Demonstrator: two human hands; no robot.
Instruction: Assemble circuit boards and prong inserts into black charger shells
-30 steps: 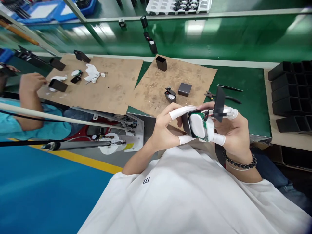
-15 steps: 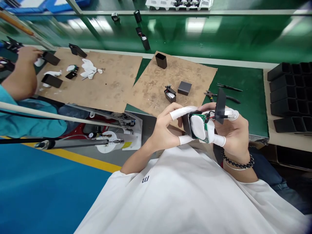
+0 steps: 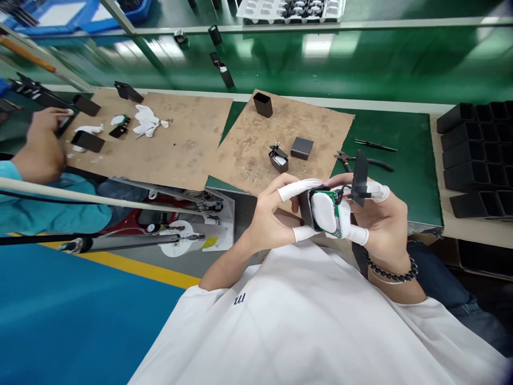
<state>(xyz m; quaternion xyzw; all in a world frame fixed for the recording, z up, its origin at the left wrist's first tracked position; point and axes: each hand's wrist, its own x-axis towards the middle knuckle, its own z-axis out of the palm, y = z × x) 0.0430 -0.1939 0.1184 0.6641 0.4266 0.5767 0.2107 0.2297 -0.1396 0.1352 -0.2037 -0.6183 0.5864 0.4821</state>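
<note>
My left hand (image 3: 269, 216) is closed around a black rectangular case (image 3: 306, 208), thumb and forefinger in white finger cots on its two sides. At the case's open end sits a green circuit board (image 3: 339, 216) with a white pad (image 3: 324, 212) on it, partly inside as far as I can see. My right hand (image 3: 382, 222), also in finger cots, pinches the board's outer end. A black end cap (image 3: 360, 179) stands up by the right fingers, joined by red and black wires. How deep the board reaches into the case is hidden.
On the cardboard (image 3: 236, 144) lie an empty black case (image 3: 263, 105), a dark case (image 3: 302, 148) and a small assembly (image 3: 278, 159). Pliers (image 3: 360, 160) and tweezers (image 3: 375, 145) lie to the right, beside stacked black cases (image 3: 467, 160). A co-worker's hand (image 3: 46, 136) is at left.
My hands keep their hold on the case and board with hardly any movement. Parts on the green belt have shifted left. The co-worker's hand has moved down, away from a black case.
</note>
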